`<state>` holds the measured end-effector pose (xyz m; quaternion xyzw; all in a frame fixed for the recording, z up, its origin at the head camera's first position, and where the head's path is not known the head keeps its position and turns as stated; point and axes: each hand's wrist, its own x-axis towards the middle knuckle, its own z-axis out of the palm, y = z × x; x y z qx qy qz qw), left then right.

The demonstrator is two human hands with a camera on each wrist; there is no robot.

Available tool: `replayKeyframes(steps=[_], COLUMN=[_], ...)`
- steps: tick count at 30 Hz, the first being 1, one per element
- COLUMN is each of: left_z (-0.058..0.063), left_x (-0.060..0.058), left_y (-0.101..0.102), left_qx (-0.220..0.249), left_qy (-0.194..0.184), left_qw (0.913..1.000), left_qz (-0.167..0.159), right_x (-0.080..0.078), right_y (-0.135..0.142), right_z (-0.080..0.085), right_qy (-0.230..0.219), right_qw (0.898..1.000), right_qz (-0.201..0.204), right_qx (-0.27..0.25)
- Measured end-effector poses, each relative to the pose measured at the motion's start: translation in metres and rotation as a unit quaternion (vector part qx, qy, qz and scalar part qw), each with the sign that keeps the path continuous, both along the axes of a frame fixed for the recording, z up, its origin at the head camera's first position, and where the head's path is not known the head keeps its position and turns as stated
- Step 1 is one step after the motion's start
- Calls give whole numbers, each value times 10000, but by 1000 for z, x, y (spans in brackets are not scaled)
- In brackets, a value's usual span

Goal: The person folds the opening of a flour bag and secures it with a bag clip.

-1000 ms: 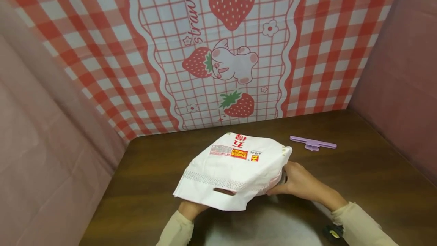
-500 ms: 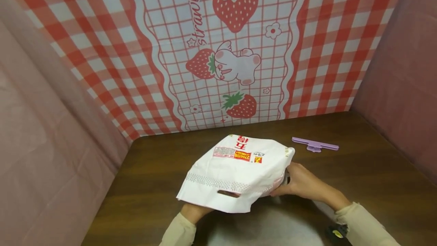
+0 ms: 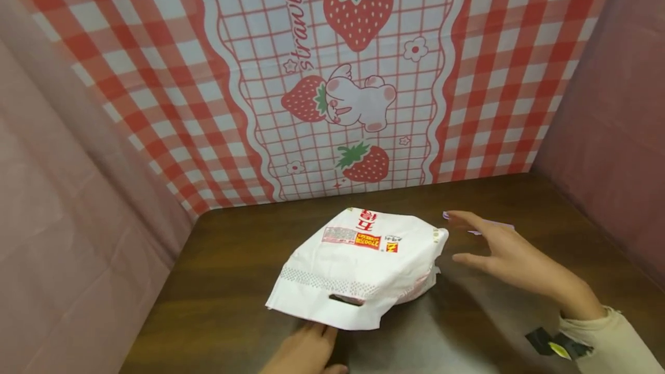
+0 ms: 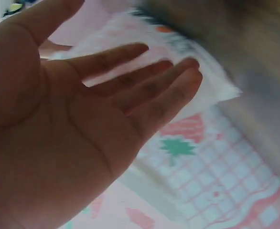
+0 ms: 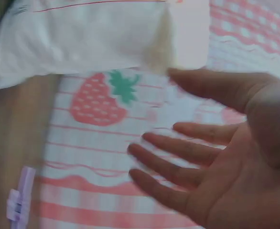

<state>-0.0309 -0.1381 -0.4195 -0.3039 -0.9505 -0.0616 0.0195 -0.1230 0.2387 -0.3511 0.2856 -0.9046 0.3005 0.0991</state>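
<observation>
A white plastic bag with red and yellow print and a cut-out handle lies flat on the dark wooden table. My left hand is at the near edge, just below the bag's handle end, fingers straight and holding nothing; the left wrist view shows its open palm before the blurred bag. My right hand hovers spread to the right of the bag, above a purple clip that it partly hides. In the right wrist view the open right hand is apart from the bag and the clip.
A red-and-white checked strawberry backdrop stands behind the table. Pink cloth walls close in the left and right sides. A dark wrist strap sits on my right sleeve.
Both hands have let go of the bag. The right hand has moved right and away over the purple clip; the left hand has slid out from under the bag toward me.
</observation>
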Motion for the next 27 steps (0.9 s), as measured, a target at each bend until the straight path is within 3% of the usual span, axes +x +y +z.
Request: replayKeyframes(steps=[2,3,6,8,10,12,14,16,19,21,24,27], left_z=[8,12,25,38,53,67,80,90,100,102,102,98], left_x=[6,9,17,21,24,26,25,22,15,12,7,5], left_y=[1,2,6,9,12,16,22,28,37,42,46,46], left_qx=[-216,-246,-31,147,315,367,346,310,320,257,-46,-494], left_qy=[-31,126,411,305,228,627,1375,2323,3098,3259,3083,2634], left_qw=[9989,9973,9893,9834,9788,9754,9687,9548,9401,9384,9484,9624], left_qz=[-416,-674,-1402,-1781,-2009,-2082,-2040,-1828,-1386,-1119,-742,-448], right_x=[6,9,18,23,29,33,37,39,43,45,47,48], right_y=[-1,-3,-13,-21,-30,-39,-46,-53,-61,-66,-73,-79], right_z=[13,18,29,34,38,42,46,49,49,48,43,38], right_qy=[418,603,1146,1483,1748,1902,2039,2096,2204,2204,2198,2153], right_qw=[9988,9975,9922,9878,9842,9817,9789,9775,9749,9743,9729,9716], right_qz=[-191,-283,-413,-406,-234,1,146,213,183,237,426,654], right_qx=[165,222,260,236,139,50,33,75,259,395,587,735])
